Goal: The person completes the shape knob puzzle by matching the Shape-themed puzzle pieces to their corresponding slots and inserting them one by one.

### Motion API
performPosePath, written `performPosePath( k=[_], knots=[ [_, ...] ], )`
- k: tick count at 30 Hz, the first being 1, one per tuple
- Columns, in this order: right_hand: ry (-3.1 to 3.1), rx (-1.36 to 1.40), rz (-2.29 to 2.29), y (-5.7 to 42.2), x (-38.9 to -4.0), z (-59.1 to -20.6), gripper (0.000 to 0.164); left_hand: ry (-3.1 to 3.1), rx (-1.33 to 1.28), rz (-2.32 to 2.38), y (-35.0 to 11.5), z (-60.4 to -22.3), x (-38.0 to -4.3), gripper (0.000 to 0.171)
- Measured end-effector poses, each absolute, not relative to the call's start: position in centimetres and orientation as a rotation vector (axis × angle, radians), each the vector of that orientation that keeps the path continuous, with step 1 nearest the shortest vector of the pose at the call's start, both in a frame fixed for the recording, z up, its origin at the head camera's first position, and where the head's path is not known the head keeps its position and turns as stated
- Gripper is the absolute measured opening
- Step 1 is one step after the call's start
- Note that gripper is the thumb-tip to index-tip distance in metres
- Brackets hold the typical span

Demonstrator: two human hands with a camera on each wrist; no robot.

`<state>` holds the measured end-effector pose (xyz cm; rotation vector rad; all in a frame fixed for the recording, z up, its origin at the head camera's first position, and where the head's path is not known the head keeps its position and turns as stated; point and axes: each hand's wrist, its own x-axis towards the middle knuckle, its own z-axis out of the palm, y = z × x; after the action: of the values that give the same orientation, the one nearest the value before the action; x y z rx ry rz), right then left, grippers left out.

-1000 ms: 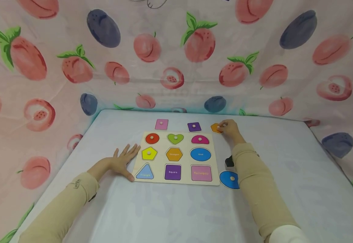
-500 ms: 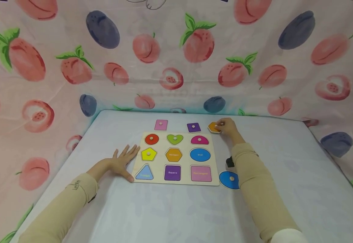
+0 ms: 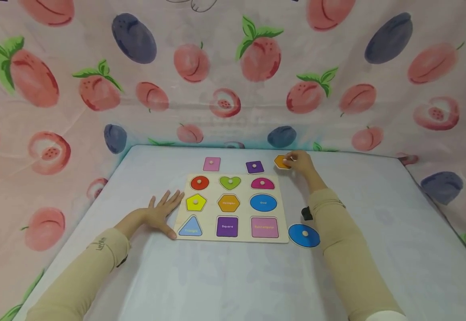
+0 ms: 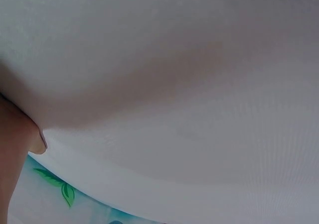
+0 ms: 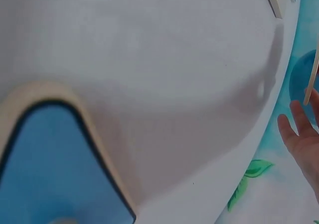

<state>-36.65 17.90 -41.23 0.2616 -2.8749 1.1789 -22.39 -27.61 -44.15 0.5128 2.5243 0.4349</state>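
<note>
In the head view my right hand [image 3: 300, 163] pinches the orange hexagon puzzle piece [image 3: 282, 162] by its knob, beyond the board's far right corner. The right wrist view shows this hexagon piece [image 5: 313, 77] edge-on at the fingers, apart from the table. My left hand [image 3: 161, 216] lies with spread fingers at the left edge of the wooden puzzle board [image 3: 210, 217], fingertips touching it. Red circle [image 3: 199, 183], green heart [image 3: 230, 183], magenta half-circle [image 3: 262, 183] and yellow pentagon [image 3: 195, 202] pieces sit in their recesses. The hexagon, oval, triangle, square and rectangle recesses show their printed colours.
Behind the board lie a pink rectangle piece [image 3: 211, 163] and a purple square piece [image 3: 255, 167]. A blue oval piece [image 3: 304, 235] lies beside the near right corner. Close to the right wrist camera is a blurred, pointed blue piece [image 5: 55, 169]. Fruit-print cloth [image 3: 233, 76] hangs behind the table.
The right hand has shifted slightly left and away with the hexagon piece, lifting it. More of the blue oval piece shows beside the right sleeve. The left hand stays at the board's edge.
</note>
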Motion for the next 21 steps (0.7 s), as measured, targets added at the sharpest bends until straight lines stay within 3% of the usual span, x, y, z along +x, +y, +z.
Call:
performPosePath(
  k=[9, 21],
  knots=[
    [-2.844, 0.295, 1.165, 18.4, -35.7, -40.8, 0.027, 2.549, 0.492, 0.422, -27.9, -44.8, -22.5, 0.138],
    [-2.839, 0.393, 1.075, 18.5, -34.9, -40.6, 0.027, 2.504, 0.494, 0.468, -27.1, -42.9, -21.8, 0.137]
  ],
)
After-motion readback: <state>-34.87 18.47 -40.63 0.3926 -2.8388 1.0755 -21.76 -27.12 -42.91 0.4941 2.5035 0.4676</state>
